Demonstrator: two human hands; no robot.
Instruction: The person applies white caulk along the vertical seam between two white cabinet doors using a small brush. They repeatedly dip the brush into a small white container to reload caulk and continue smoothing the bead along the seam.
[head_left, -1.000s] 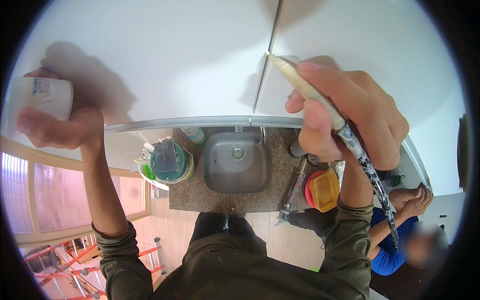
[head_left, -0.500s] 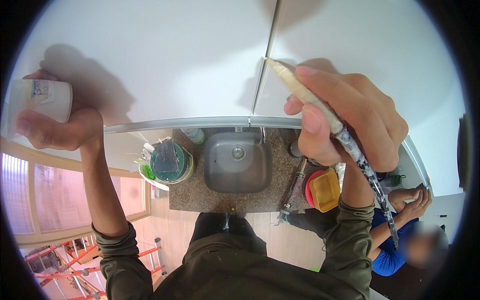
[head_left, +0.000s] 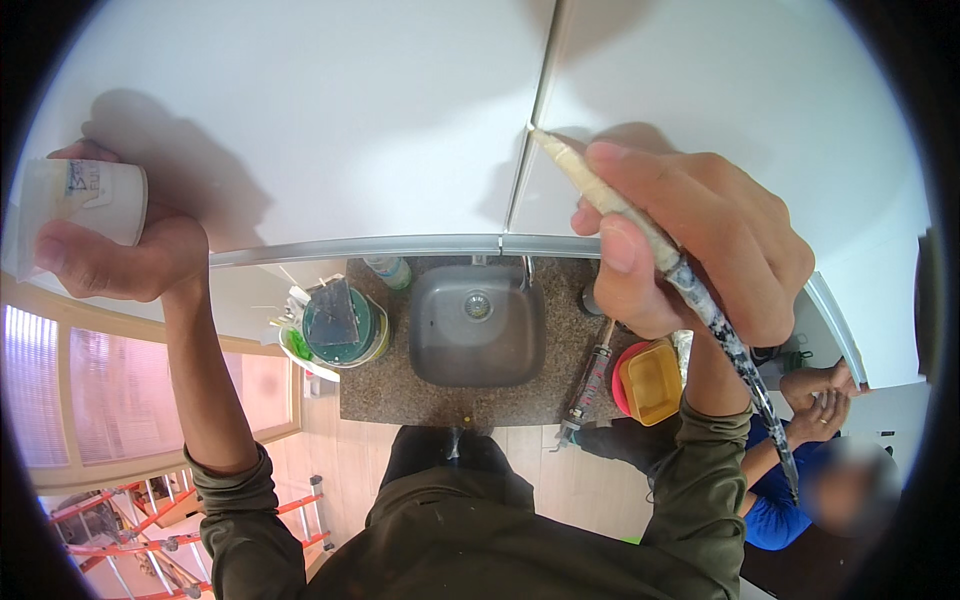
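My left hand (head_left: 150, 250) is wrapped round a small white plastic cup (head_left: 120, 205) with a handwritten label, held up at the far left by the white cabinet doors. In my right hand (head_left: 710, 240) is a slim paintbrush (head_left: 725, 330), pinched like a pen. Cream tape seems to cover its front part, and its dark handle is spattered with white. The narrow tip meets the edge of the right cabinet door (head_left: 720, 70), beside the thin gap (head_left: 540, 90) between the two doors.
Below lies a brown stone counter (head_left: 385, 400) with a steel sink (head_left: 477, 340). A bucket with a flat scraper-like plate (head_left: 332, 312), a caulking gun (head_left: 585, 385) and a yellow tub (head_left: 652, 380) stand on it. A co-worker in blue (head_left: 775, 510) is at right; an orange ladder (head_left: 150, 545) at lower left.
The brush tip has slid slightly down along the door gap, with my right hand shifting little. The co-worker's hands have moved a bit. My left hand holds the cup almost still.
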